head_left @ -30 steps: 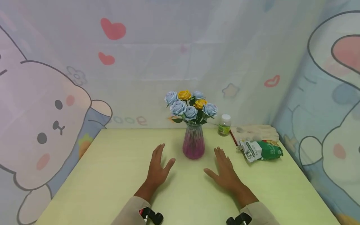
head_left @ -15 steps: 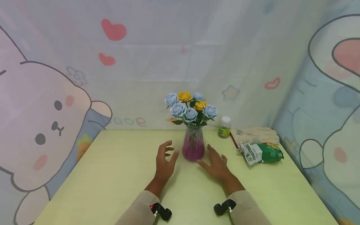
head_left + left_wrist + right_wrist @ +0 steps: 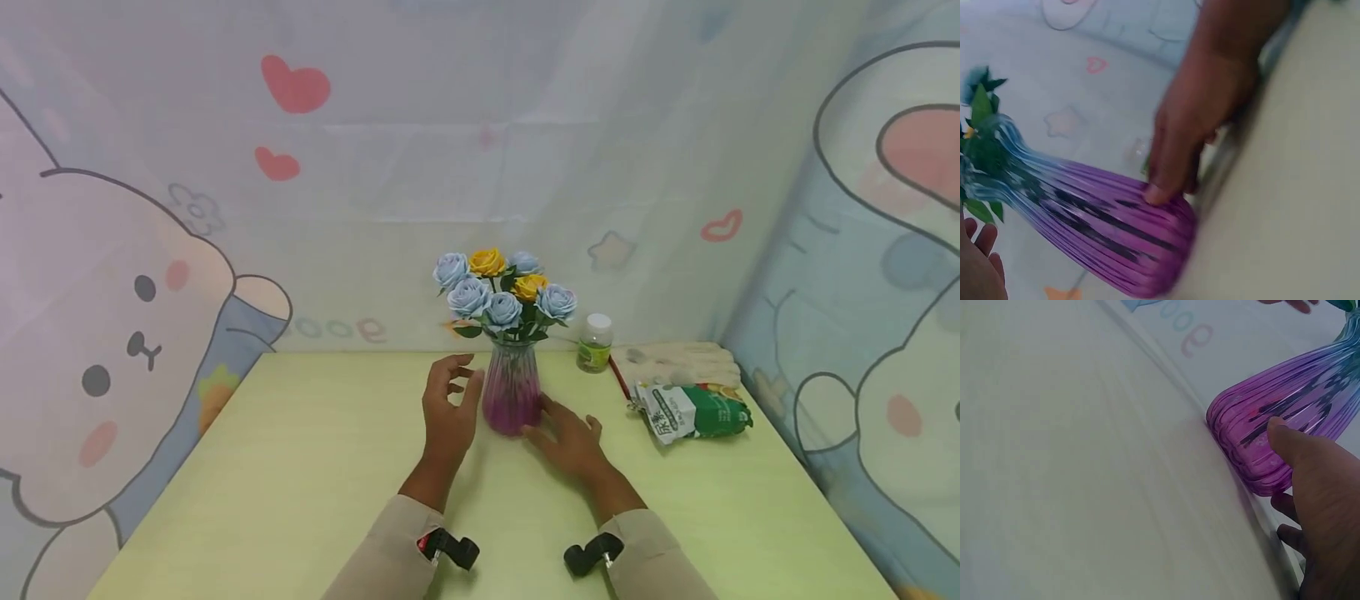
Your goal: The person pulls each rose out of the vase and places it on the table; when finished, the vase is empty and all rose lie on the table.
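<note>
Purple and ribbed, the vase (image 3: 512, 400) probably wants gentle, even pressure low down from left hand (image 3: 452, 417) and right hand (image 3: 572, 446), both with fingers loosely apart

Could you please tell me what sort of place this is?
Perhaps a makeshift filming booth: a creased cartoon backdrop hangs behind the table, and black devices show at both sleeves.

A ribbed glass vase (image 3: 512, 396), purple below fading to clear bluish, stands upright between the left fingers (image 3: 452, 363), just beside it, and the right fingers (image 3: 559, 411), at its base; blue and yellow roses (image 3: 504, 308) spread above both.
</note>
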Tool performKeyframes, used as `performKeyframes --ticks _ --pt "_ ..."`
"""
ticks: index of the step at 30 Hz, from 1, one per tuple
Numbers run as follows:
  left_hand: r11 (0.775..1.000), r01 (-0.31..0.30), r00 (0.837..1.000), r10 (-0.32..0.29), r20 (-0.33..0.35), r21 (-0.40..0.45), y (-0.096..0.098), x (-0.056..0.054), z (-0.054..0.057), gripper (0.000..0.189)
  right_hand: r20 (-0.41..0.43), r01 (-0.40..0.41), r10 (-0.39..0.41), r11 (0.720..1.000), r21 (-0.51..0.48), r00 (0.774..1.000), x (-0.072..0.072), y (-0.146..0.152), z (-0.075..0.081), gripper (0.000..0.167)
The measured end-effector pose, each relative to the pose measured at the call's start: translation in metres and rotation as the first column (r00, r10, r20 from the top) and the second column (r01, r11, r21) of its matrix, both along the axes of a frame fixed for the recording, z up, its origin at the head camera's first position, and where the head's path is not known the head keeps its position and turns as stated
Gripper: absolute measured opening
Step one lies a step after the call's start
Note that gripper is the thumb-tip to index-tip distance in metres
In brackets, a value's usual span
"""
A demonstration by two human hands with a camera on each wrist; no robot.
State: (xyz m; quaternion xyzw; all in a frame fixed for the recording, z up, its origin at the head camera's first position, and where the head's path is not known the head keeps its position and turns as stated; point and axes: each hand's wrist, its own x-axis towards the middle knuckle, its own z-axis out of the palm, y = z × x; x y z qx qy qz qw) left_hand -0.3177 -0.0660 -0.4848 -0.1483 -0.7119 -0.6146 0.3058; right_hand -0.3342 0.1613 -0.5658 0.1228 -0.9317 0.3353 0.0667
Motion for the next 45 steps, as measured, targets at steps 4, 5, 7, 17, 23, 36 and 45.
performKeyframes --ticks 4,5,7,17,23,36,45 --pt "0.997 -0.059 0.998 0.060 -0.029 0.046 0.006 -0.005 0.017 0.021 -0.008 0.006 -0.006 1.000 0.004 1.000 0.001 -0.003 0.000 0.081" --pt "0.996 -0.072 0.997 0.074 -0.025 0.060 0.009 -0.007 0.020 0.020 -0.007 0.008 -0.008 1.000 0.008 1.000 0.001 -0.004 0.000 0.080" --pt "0.991 -0.096 0.995 0.097 -0.004 0.087 0.013 -0.009 0.028 0.019 -0.010 0.011 -0.011 1.000 0.016 1.000 0.001 -0.004 -0.002 0.080" --pt "0.979 -0.171 0.985 0.174 -0.019 0.112 0.031 -0.014 0.059 0.014 -0.021 0.018 -0.018 0.999 0.029 1.000 0.003 -0.002 -0.001 0.080" --pt "0.966 -0.231 0.973 0.227 0.049 0.113 0.035 -0.015 0.065 0.012 0.005 0.008 -0.009 1.000 0.025 1.000 0.003 -0.002 -0.002 0.081" --pt "0.967 -0.235 0.971 0.228 0.079 0.095 0.034 -0.020 0.068 0.010 -0.014 0.068 -0.068 0.997 -0.042 0.998 0.003 -0.007 0.006 0.075" --pt "0.972 -0.211 0.977 0.207 0.045 0.099 0.031 -0.019 0.072 0.010 0.029 0.075 -0.073 0.996 -0.052 0.997 -0.009 -0.009 0.004 0.090"
